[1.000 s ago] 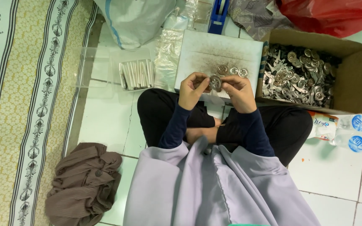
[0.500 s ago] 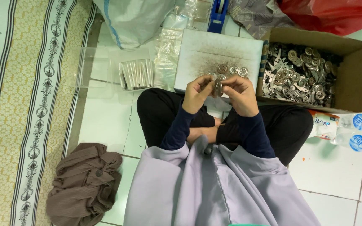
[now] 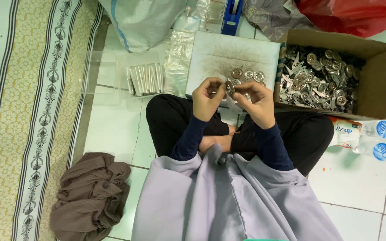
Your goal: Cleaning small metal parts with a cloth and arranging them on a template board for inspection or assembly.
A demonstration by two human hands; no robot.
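Note:
I sit cross-legged on a tiled floor. My left hand (image 3: 207,98) and my right hand (image 3: 256,101) meet in front of me, both pinching a small round metal part (image 3: 230,87) between their fingertips. Just beyond the hands lies a white board (image 3: 228,56) with a few similar round metal pieces (image 3: 248,75) on it. To the right stands an open cardboard box (image 3: 376,80) full of several shiny metal parts (image 3: 318,78).
A clear plastic tray with metal rods (image 3: 144,79) lies left of the board. A brown cloth (image 3: 90,196) is heaped at lower left beside a patterned mat (image 3: 27,111). Two bottle caps (image 3: 383,139) and a wrapper sit at right. Bags and a red sack (image 3: 354,15) line the far edge.
Both hands stay together in front of me and have turned the small metal part slightly between the fingers. Nothing else moved.

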